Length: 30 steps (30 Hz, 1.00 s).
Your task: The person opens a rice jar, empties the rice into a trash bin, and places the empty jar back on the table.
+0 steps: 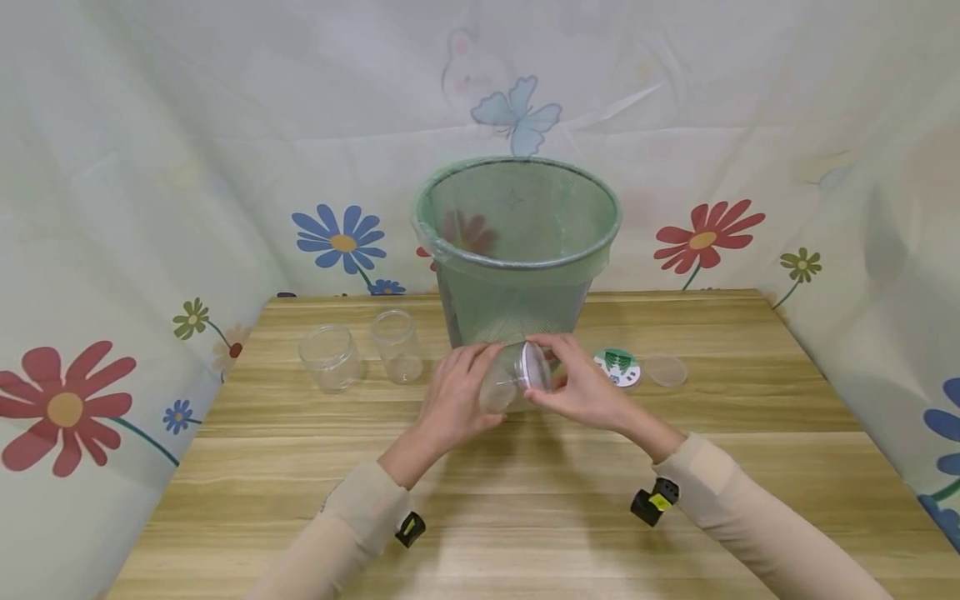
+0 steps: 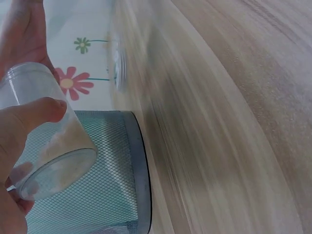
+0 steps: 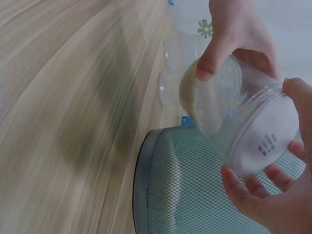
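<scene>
A clear jar (image 1: pixel 501 385) is held on its side between both hands, in front of the bin. My left hand (image 1: pixel 459 392) grips the jar's body near its base, thumb along the wall in the left wrist view. Fingers and thumb of my right hand (image 1: pixel 577 385) hold the rim of the white lid (image 3: pixel 267 136), which sits on the jar's mouth and bears a small grey mark. Something pale shows inside the jar (image 3: pixel 207 100) in the right wrist view, toward its base.
Behind the hands stands a green mesh bin (image 1: pixel 517 292) with a thin liner over its rim. Two open clear jars (image 1: pixel 330 358) stand to the left on the wooden table (image 1: pixel 525 517). On the right lie a green-and-white lid (image 1: pixel 618 367) and a translucent disc (image 1: pixel 666 370).
</scene>
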Available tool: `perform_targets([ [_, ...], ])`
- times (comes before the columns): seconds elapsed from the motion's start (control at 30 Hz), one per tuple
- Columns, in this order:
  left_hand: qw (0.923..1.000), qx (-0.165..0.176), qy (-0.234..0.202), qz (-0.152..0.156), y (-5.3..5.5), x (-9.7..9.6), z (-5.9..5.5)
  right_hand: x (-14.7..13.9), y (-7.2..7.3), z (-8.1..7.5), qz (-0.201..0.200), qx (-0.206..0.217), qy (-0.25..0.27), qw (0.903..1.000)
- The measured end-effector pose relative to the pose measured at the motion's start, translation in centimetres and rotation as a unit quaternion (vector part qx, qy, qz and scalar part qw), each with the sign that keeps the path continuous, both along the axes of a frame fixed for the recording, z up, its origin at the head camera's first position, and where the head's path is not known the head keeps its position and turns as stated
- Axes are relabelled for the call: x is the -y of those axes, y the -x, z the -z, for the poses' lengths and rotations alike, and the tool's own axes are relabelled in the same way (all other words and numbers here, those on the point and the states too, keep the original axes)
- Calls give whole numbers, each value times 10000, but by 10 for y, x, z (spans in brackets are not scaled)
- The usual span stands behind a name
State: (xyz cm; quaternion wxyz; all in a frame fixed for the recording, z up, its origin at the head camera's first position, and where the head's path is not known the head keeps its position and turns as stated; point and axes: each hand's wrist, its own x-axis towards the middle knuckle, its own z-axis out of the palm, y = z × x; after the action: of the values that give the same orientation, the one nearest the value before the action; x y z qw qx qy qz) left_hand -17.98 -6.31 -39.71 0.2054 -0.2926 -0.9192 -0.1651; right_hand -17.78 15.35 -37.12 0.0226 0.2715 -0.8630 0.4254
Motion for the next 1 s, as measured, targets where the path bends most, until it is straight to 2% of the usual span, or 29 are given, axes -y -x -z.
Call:
perform_targets([
  [0.27, 9999, 101, 87, 37, 0, 1, -2, -2, 0, -1, -505, 121, 172, 9985],
  [0.47, 9998, 162, 66, 62, -1, 2, -2, 2, -8, -13, -815, -220, 199, 9962],
  [0.57, 9998, 196, 39, 75, -1, 2, -3, 2, -8, -11, -900, -379, 157, 9951],
  [0.77, 9997, 235, -3, 92, -3, 3, -5, -3, -2, 4, -1022, -488, 77, 9935],
  [1.0, 9999, 141, 53, 23, -2, 3, -5, -2, 0, 3, -902, -915, 44, 9917],
])
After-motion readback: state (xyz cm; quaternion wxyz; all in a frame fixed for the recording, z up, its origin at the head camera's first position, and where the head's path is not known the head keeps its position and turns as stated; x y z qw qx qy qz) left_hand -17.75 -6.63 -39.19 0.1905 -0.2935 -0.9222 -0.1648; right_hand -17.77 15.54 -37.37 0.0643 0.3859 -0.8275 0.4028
